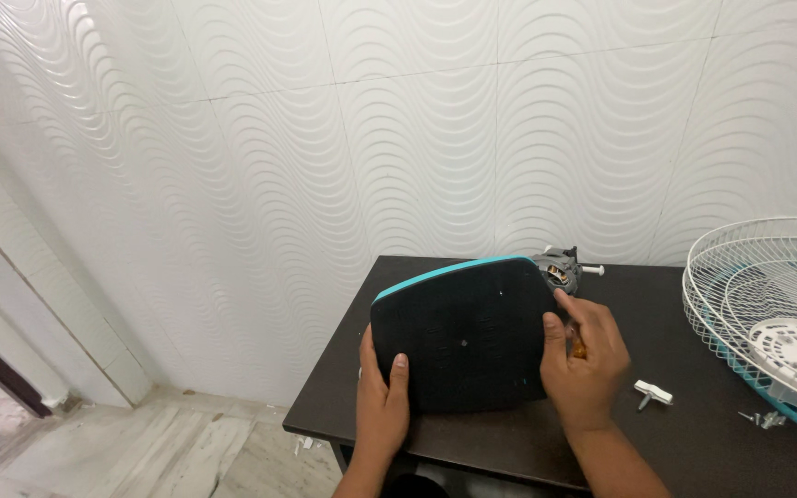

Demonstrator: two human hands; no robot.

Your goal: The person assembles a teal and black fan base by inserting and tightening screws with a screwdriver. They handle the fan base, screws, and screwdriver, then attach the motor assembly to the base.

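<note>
Fan base (463, 337) upright at worktop (509, 443) front-left, motor (560, 270) behind it, fan guard (767, 304) right, small clip (652, 393) between.

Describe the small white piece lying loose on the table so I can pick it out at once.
On the dark table, look between the right hand and the white fan grille at the right edge. The small white T-shaped piece lies there alone, larger and whiter than the tiny screws nearby.

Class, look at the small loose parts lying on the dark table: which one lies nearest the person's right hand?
The white T-shaped plastic piece, just right of the right hand. The small metal bits lie farther right, by the fan grille.
</note>
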